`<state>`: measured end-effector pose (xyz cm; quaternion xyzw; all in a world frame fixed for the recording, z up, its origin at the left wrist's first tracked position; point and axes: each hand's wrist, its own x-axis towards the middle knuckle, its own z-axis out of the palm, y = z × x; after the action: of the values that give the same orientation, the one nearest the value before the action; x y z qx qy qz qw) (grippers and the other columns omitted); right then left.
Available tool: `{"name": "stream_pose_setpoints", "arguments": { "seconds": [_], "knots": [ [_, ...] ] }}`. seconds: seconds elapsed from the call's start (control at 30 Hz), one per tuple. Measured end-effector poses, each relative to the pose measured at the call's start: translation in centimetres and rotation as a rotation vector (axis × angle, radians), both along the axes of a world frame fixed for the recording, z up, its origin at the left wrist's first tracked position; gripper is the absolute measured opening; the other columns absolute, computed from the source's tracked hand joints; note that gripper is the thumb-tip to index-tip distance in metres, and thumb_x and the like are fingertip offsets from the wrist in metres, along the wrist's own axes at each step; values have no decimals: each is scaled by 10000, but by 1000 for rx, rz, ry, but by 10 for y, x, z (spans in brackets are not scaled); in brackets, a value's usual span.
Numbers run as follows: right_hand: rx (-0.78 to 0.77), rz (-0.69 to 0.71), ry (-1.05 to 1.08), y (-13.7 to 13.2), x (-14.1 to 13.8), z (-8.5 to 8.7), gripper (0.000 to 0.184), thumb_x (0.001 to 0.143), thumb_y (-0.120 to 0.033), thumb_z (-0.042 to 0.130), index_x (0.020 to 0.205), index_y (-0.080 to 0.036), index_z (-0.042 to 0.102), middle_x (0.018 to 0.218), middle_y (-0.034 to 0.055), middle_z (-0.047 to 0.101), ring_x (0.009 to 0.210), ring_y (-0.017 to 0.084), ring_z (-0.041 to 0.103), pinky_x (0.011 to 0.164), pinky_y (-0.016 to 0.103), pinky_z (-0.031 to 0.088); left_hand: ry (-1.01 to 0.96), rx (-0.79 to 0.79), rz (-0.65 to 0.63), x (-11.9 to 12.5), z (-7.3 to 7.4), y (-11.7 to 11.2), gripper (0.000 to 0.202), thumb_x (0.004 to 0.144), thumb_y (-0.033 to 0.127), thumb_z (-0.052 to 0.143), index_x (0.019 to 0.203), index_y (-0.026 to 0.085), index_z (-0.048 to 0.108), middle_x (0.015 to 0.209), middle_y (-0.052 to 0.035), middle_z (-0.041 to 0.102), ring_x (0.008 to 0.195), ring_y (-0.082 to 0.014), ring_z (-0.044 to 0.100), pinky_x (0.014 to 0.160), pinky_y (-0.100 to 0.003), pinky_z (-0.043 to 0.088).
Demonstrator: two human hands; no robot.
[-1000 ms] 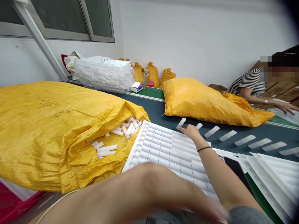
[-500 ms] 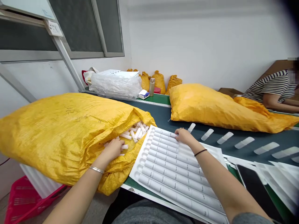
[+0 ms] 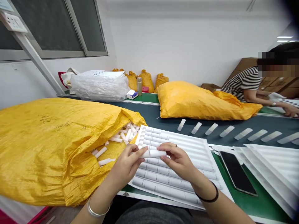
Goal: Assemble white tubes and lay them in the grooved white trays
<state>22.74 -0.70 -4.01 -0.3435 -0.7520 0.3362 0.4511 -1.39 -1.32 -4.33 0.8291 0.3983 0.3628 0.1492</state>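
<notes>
Pressure likely works best light and straight, the grip of left hand (image 3: pixel 126 163) and right hand (image 3: pixel 179 161) pinching white tubes (image 3: pixel 155 153) end to end above the tray (image 3: pixel 191 141).

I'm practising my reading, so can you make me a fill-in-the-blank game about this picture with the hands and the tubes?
1. The open sack is coloured ____.
2. The left hand and the right hand hold white tube pieces over the partly filled ____.
3. The dark wristband goes with the ____ hand.
4. A black-screened ____ lies on the green tabletop.

Missing words: yellow; tray; right; phone.
</notes>
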Motion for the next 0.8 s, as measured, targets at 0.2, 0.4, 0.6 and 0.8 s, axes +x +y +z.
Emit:
{"name": "stream_pose_setpoints", "arguments": {
  "seconds": [0.2,0.4,0.6,0.8],
  "knots": [
    [280,70,-152,2,7,15,333,863,-124,619,1173,-246,624,1074,83,634,1020,188,615,875,328,532,-26,71,39,0,6,-8,596,850,294,638,1405,314,420,1164,-90,554,1053,-213,555,894,-351,497],
    [334,-80,-117,-1,13,10,346,856,-124,629,1181,-242,610,1047,76,654,1010,195,615,880,329,518,-280,-443,86,-6,2,-7,415,897,381,555,1273,205,555,1084,-88,664,933,-193,636,806,-312,536],
    [225,-121,-181,-1,19,3,293,888,-238,616,1181,-234,601,954,51,690,791,152,636,716,258,520,-269,-263,82,-7,-1,-7,281,870,293,613,1143,230,644,1066,-48,690,974,-171,637,842,-262,501],
    [170,-89,-192,-1,21,5,260,898,-267,601,1151,-210,613,1005,68,702,884,168,660,774,263,511,-154,-38,16,0,8,-8,286,866,196,607,1151,196,626,1009,-48,702,945,-151,645,839,-233,494]
  ]
}}
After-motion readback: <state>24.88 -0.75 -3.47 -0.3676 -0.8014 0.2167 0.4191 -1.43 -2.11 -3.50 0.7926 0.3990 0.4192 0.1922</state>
